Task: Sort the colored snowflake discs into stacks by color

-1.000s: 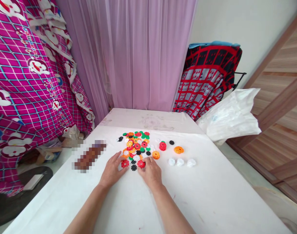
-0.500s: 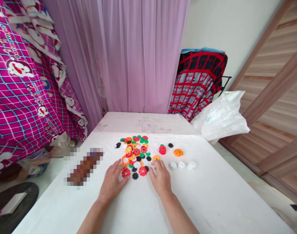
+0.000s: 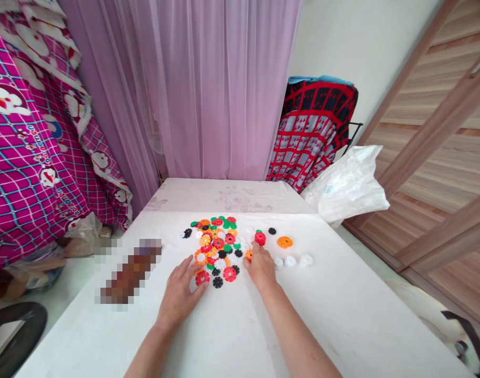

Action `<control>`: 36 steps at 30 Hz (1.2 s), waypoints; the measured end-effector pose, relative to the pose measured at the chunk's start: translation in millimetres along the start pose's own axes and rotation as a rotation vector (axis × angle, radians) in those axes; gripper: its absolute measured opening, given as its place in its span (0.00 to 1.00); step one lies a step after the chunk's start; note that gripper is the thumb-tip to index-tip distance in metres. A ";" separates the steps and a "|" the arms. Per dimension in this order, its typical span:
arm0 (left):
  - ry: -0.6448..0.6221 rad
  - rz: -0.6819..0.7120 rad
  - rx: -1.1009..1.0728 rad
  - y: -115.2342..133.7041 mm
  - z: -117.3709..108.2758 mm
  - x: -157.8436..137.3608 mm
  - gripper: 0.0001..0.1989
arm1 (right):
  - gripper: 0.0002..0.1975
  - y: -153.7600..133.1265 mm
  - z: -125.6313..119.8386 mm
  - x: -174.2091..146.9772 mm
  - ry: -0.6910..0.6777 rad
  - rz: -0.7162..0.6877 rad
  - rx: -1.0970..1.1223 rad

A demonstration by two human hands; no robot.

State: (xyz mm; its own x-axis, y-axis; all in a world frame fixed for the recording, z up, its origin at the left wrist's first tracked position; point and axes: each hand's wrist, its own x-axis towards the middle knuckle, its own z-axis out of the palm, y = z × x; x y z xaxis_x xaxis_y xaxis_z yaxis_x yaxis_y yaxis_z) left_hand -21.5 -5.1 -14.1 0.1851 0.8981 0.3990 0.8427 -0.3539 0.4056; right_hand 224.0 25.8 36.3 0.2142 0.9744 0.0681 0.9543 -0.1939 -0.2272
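A loose pile of notched plastic discs [image 3: 219, 242] in red, orange, yellow, green, black and white lies in the middle of the white tabletop. At the pile's left edge rests my left hand [image 3: 178, 290], fingers spread, its tips close to a red disc [image 3: 202, 277]. My right hand [image 3: 262, 269] is to the right of the pile, fingers stretched forward and apart. Its thumb side is beside an orange disc [image 3: 248, 254], partly covered by the fingers. Just beyond the fingertips sits a cluster of red discs [image 3: 259, 238]; whether they touch cannot be made out.
Right of the pile are orange discs [image 3: 285, 242], a black disc [image 3: 272, 231] and several white discs [image 3: 290, 261] in a row. A pixelated brown object [image 3: 129, 273] lies at left. A white bag [image 3: 345, 184] stands by the table's far right corner.
My right hand has moved forward to the red discs, along the right side of the orange disc. My left hand stays by the pile. The view has shifted slightly.
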 end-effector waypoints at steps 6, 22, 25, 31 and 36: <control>0.025 -0.006 -0.024 -0.2 -0.5 1.7 0.19 | 0.20 10.7 -1.6 -10.3 -0.003 -0.064 -0.014; 0.053 -0.016 -0.024 -5.7 1.0 1.7 0.19 | 0.18 59.6 -41.0 10.8 0.051 -0.085 0.327; 0.053 -0.021 -0.009 -5.8 1.1 2.0 0.19 | 0.17 92.2 -60.8 37.9 0.089 0.032 0.206; 0.045 -0.013 0.025 -5.5 -0.4 1.5 0.19 | 0.19 129.3 -58.7 69.6 0.023 0.069 0.053; 0.042 0.002 0.030 -8.0 -0.9 0.7 0.20 | 0.19 129.9 -42.1 73.0 0.046 0.032 0.066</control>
State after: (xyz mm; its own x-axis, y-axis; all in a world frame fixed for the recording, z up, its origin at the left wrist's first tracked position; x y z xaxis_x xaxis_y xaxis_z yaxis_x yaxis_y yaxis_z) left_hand -28.6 -1.9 -16.3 0.1660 0.8852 0.4347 0.8571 -0.3475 0.3804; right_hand 372.3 66.9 52.7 0.2557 0.9611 0.1041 0.9313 -0.2160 -0.2932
